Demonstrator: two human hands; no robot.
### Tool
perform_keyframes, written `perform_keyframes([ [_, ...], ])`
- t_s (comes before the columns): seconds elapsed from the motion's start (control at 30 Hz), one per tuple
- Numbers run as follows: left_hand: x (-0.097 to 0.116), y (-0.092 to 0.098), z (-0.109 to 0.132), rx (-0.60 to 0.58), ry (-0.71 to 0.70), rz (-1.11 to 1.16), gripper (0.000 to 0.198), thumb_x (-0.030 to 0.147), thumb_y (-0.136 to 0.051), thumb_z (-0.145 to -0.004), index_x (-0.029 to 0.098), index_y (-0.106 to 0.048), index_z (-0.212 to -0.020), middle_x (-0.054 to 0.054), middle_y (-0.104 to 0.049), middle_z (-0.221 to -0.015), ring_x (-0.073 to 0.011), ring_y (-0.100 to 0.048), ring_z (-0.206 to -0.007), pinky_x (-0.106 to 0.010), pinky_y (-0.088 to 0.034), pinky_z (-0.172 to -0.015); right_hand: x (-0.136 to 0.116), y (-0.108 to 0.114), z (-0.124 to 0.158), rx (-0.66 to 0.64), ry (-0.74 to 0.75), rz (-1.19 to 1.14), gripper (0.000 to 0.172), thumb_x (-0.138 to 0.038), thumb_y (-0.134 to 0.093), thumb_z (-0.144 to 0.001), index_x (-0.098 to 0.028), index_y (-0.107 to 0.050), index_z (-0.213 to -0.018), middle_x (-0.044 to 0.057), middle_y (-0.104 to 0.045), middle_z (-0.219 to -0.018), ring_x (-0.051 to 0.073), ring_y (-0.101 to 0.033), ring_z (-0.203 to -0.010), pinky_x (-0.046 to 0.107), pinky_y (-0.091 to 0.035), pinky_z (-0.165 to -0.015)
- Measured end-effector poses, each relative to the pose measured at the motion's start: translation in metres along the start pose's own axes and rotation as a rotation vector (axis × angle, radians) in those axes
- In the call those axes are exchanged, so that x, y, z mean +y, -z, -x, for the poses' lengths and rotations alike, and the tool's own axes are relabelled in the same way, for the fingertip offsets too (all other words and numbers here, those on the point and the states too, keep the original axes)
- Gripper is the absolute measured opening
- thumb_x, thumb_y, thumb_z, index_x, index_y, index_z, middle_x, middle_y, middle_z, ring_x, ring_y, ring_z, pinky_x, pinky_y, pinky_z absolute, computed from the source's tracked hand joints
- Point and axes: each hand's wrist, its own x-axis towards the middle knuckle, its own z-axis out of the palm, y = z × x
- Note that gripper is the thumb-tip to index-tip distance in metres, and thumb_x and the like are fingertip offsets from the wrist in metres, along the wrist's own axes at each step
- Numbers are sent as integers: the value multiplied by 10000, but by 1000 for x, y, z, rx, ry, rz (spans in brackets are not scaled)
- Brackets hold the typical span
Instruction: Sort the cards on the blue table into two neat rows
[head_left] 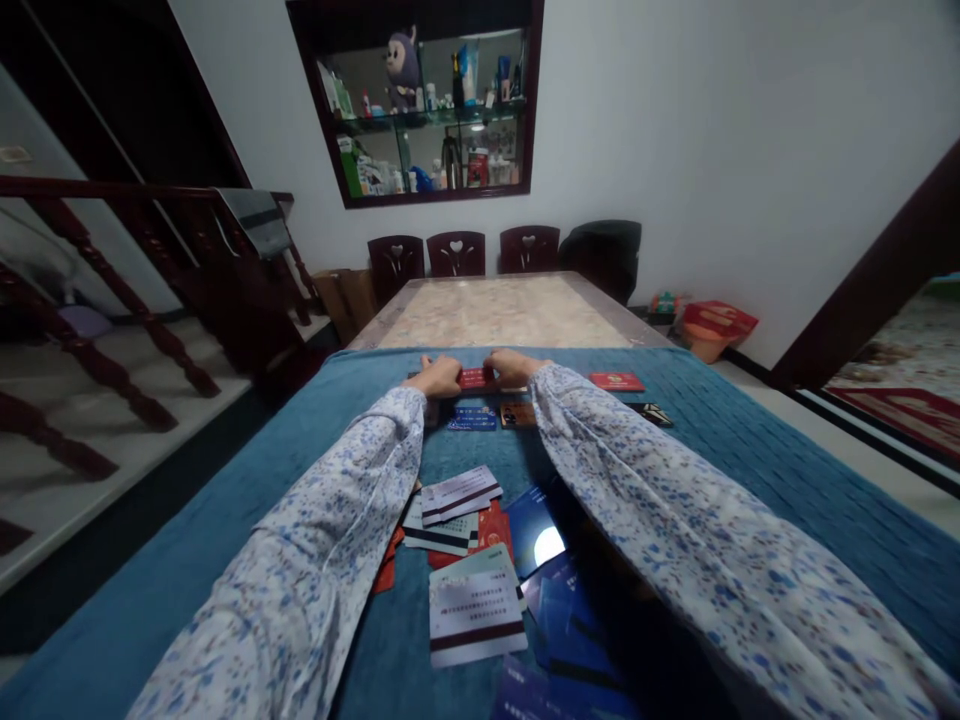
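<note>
Both my arms, in flowered sleeves, stretch out over a blue cloth [750, 440] on the table. My left hand [436, 377] and my right hand [513, 368] each pinch one end of a red card [477, 378] far out on the cloth. Just nearer lie a blue card [473, 418] and an orange-brown card [517, 414]. Another red card [616, 381] and a dark card [651, 413] lie to the right. A loose heap of cards [476, 560], white, red and dark blue, lies close to me between my arms.
Beyond the cloth the bare marble tabletop [502, 312] runs to three dark wooden chairs [456, 252] and a black bag [601, 255] at the wall. A glass-shelved niche [427, 100] hangs above. A stair railing [150, 270] stands on the left.
</note>
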Motion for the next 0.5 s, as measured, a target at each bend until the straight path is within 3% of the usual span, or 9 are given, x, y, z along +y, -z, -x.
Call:
perform_keyframes([
  [0.5,-9,-6,-17,-59,-22,50,160,260,-648,-739,207,-728,-867,-87,-747,-956,-339,-662,-1089,-501,-443,-1045,-3,-2,-12,-78,-14,-43,349,-295,-745,-810,-162,-789,-1130,110,-788,-1102,234,-726,-972,228,-491,-732],
])
